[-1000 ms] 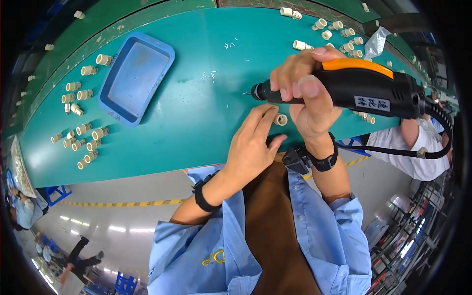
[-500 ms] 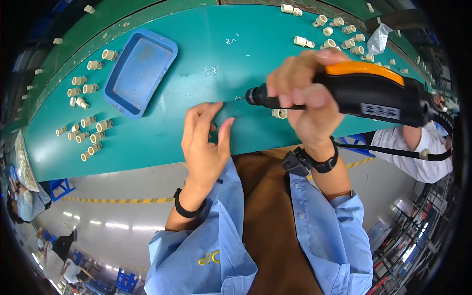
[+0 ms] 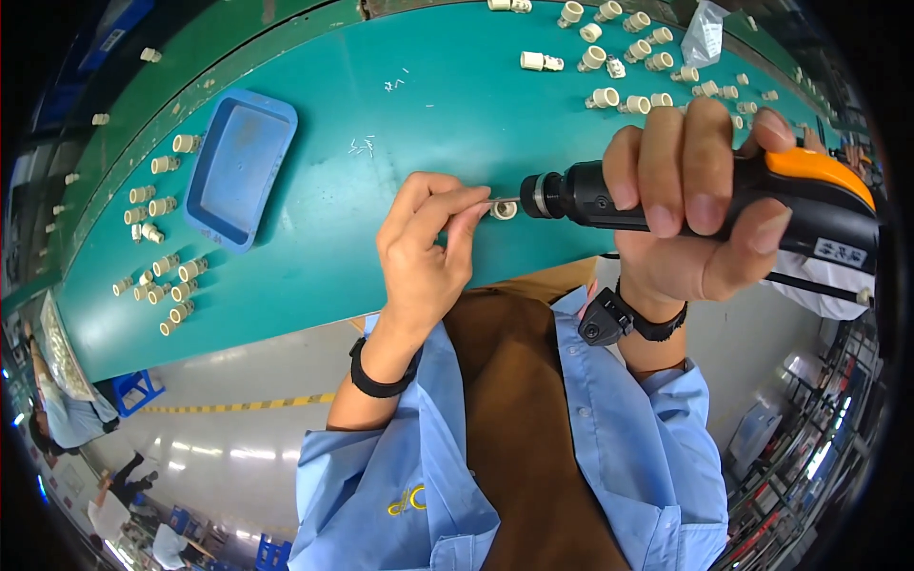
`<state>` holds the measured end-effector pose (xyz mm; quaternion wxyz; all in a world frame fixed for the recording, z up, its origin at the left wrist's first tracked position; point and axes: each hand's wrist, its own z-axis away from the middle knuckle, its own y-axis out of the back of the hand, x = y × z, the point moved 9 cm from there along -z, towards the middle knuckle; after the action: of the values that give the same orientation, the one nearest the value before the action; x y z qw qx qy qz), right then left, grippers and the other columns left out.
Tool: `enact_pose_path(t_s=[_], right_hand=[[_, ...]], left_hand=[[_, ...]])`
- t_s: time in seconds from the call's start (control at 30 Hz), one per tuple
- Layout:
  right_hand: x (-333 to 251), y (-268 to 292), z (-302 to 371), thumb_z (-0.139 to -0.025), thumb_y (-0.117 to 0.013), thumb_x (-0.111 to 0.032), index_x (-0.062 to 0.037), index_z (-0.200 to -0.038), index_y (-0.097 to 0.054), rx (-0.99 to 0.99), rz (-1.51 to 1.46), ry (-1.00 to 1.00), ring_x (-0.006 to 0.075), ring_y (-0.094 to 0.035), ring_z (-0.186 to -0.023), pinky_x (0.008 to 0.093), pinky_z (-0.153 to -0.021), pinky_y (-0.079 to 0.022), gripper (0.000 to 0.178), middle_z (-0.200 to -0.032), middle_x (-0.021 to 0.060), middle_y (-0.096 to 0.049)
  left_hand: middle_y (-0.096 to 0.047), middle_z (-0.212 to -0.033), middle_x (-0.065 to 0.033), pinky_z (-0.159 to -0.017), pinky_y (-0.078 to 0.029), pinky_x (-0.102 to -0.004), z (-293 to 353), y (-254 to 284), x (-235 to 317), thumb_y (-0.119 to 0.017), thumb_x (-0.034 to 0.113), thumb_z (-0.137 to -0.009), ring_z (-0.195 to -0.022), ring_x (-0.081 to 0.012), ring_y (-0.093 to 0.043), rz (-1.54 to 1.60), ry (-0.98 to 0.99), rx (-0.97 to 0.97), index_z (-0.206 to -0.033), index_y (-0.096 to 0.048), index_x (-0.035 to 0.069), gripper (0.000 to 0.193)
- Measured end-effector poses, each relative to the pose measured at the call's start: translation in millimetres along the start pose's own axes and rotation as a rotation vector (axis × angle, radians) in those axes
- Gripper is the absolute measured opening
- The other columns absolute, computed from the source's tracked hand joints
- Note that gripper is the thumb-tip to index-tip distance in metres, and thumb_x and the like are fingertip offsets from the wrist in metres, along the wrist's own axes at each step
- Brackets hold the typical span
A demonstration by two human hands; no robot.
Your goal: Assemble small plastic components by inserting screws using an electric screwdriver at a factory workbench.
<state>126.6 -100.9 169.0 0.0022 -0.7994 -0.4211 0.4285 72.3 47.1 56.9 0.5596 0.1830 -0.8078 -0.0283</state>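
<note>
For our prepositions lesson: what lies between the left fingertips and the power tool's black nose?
The head view shows the thin metal bit of the power tool there, pointing towards the left hand, with a cream fitting just below it.

The green table [image 3: 324, 238] bears fittings [image 3: 591, 59], slivers [image 3: 364, 146] (perhaps screws), a tray [image 3: 238, 171].

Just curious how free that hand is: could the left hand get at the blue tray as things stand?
Probably yes: bare green tabletop lies between the left hand and blue tray, though its fingertips at the driver bit would have to leave first.
</note>
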Motion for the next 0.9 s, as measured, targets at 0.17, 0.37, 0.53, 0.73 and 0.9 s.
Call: enact_pose_path(t_s=[0.17, 0.37, 0.53, 0.73, 0.9], right_hand=[[-14, -8, 1, -0.092, -0.059, -0.036, -0.0166, -0.129, -0.044, -0.182, 0.007, -0.010, 0.0096, -0.050, -0.069, 0.0283, -0.064, -0.043, 0.045, -0.081, -0.0054, -0.050], [-10, -11, 7, -0.092, -0.058, -0.037, -0.0174, -0.132, -0.041, -0.190, 0.025, -0.012, 0.0105, -0.051, -0.069, 0.0293, -0.067, -0.044, 0.047, -0.082, -0.0042, -0.050], [-6, -14, 10, -0.092, -0.058, -0.037, -0.0181, -0.133, -0.040, -0.202, 0.012, -0.010, 0.0109, -0.051, -0.070, 0.0301, -0.068, -0.044, 0.048, -0.083, -0.0034, -0.050], [-8, -18, 12, -0.092, -0.058, -0.038, -0.0181, -0.132, -0.040, -0.174, 0.090, -0.031, 0.0116, -0.051, -0.068, 0.0305, -0.067, -0.044, 0.048, -0.082, -0.0030, -0.050], [-13, -19, 16, -0.092, -0.059, -0.038, -0.0177, -0.131, -0.041, -0.097, 0.192, -0.044, 0.0122, -0.050, -0.066, 0.0306, -0.066, -0.044, 0.048, -0.080, -0.0027, -0.050]], left_hand=[[-0.056, -0.080, -0.0086, -0.055, -0.045, -0.0278, 0, -2, 7, -0.072, -0.009, -0.070, -0.066, -0.0170, -0.057, -0.034, -0.028, -0.002, -0.085, -0.067, 0.000, 0.018], [-0.056, -0.079, -0.0077, -0.054, -0.045, -0.0281, 0, -5, 14, -0.074, -0.009, -0.065, -0.065, -0.0185, -0.057, -0.087, -0.071, -0.001, -0.083, -0.067, 0.001, 0.021], [-0.055, -0.078, -0.0072, -0.053, -0.045, -0.0291, 0, -7, 16, -0.075, -0.008, -0.064, -0.064, -0.0189, -0.056, -0.120, -0.093, -0.006, -0.080, -0.066, 0.001, 0.020], [-0.054, -0.077, -0.0070, -0.052, -0.044, -0.0299, -3, -9, 21, -0.076, -0.007, -0.063, -0.062, -0.0183, -0.056, -0.239, -0.082, -0.081, -0.074, -0.063, 0.001, 0.020], [-0.054, -0.078, -0.0072, -0.054, -0.045, -0.0307, 0, -4, 24, -0.078, -0.006, -0.062, -0.064, -0.0196, -0.056, -0.155, -0.099, -0.025, -0.071, -0.061, 0.001, 0.021]])
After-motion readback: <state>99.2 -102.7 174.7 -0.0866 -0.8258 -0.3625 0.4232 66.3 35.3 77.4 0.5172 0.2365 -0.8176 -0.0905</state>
